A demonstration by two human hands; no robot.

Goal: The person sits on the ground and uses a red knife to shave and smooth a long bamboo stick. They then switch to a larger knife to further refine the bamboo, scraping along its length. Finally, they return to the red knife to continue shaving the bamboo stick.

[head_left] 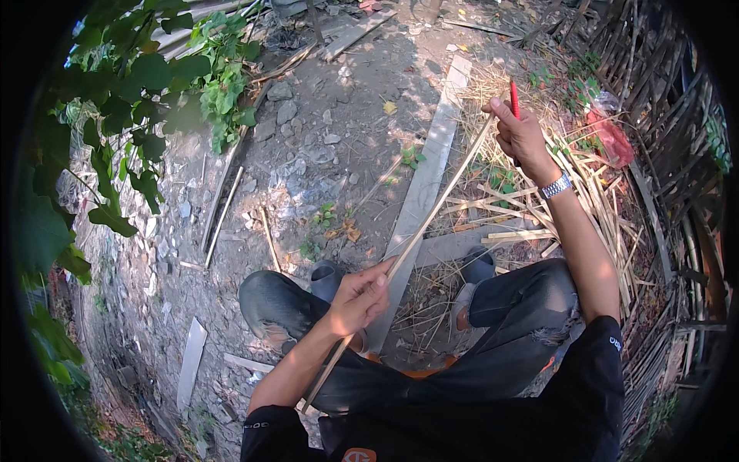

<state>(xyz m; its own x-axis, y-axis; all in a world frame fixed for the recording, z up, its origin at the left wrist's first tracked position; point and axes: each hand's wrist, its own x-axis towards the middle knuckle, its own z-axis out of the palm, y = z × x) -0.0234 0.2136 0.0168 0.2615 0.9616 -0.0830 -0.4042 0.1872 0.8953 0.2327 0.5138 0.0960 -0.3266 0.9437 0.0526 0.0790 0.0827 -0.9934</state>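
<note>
A long, thin, pale wooden or bamboo strip (439, 202) runs slantwise across my lap, its far end up to the right. My left hand (359, 300) is closed around its lower half, with the thumb along the top. At the far end my right hand (520, 137), wearing a metal-banded watch (556, 185) on its wrist, pinches the strip between thumb and fingers. That same hand also grips a slim red-handled tool (514, 98), upright; its lower part is mostly hidden by the palm, so its kind cannot be told.
Many loose pale strips (593, 204) and fine shavings (493, 83) lie in a pile at the right. A long grey board (431, 165) lies on the ground between my feet. Stick fencing (654, 100) stands at the right; leafy vines (123, 100) hang at the left.
</note>
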